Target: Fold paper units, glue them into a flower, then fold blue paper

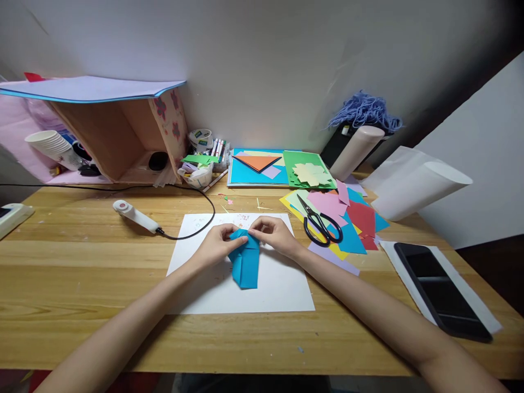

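A folded piece of blue paper (248,267) is held up between both hands, over a white sheet (286,295) that lies on the wooden table. My left hand (216,242) pinches its upper left side, thumb across the front. At the top right edge, my right hand (275,234) grips the same paper between thumb and fingertips. Creases run down and across the blue paper, and its lower end hangs free. Small coloured marks or scraps show on the white sheet beyond the hands.
Black-handled scissors (321,221) rest on coloured paper scraps (362,215) to the right. A dark phone-like device (442,289) lies farther right. On the left are a white corded tool (137,217) and an open box (123,136). Behind stand paper stacks (257,177) and a marker tub (198,177).
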Available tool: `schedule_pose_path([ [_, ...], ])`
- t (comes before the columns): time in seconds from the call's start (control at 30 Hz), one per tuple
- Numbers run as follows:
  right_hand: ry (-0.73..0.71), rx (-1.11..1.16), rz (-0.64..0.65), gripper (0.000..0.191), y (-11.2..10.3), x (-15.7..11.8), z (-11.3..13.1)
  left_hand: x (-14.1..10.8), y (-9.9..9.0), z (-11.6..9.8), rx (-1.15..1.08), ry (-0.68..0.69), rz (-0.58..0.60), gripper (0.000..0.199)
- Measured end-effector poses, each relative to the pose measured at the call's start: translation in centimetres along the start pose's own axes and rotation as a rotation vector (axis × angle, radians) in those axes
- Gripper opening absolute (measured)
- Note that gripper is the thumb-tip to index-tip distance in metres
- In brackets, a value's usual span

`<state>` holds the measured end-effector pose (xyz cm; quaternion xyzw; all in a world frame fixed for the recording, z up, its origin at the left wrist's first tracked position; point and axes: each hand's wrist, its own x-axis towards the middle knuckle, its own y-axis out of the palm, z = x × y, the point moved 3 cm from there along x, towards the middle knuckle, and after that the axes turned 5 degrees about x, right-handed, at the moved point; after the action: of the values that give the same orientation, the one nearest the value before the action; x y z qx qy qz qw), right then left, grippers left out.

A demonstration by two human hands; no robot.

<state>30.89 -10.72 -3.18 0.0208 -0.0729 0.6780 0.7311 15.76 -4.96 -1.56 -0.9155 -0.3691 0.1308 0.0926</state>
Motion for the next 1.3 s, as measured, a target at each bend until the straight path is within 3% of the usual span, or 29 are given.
schedule_pose_path([
  [0.17,-0.031,-0.123,0.019,0.014,0.2,-0.2,0.6,-0.4,1.2,0.3,-0.088,-0.029,0.067,0.033],
  [0.3,-0.019,-0.107,0.011,0.011,0.2,-0.1,0.3,-0.5,1.1,0.3,-0.026,0.008,0.025,0.032],
  [0.7,0.063,0.061,-0.286,0.025,-1.7,0.6,-0.7,0.1,-1.0,0.2,-0.091,-0.074,-0.151,0.040],
  [0.87,0.088,0.031,0.036,0.028,-0.8,0.6,-0.5,0.6,-1.5,0.9,-0.226,-0.065,-0.278,0.042],
  [0.93,0.099,0.003,0.098,0.027,-0.4,0.5,-0.6,0.7,-1.7,0.9,-0.263,-0.051,-0.304,0.043],
  [1.0,0.104,-0.018,0.060,0.027,-0.5,0.5,-0.8,0.7,-1.7,0.9,-0.284,-0.053,-0.308,0.043],
  [1.2,0.089,0.041,-0.281,0.028,-1.7,0.7,-1.0,0.5,-1.3,0.6,-0.250,-0.156,-0.185,0.046],
  [1.3,0.107,0.140,-0.274,0.030,-1.5,0.6,-0.7,0.4,-1.3,0.7,-0.275,-0.168,-0.248,0.043],
])
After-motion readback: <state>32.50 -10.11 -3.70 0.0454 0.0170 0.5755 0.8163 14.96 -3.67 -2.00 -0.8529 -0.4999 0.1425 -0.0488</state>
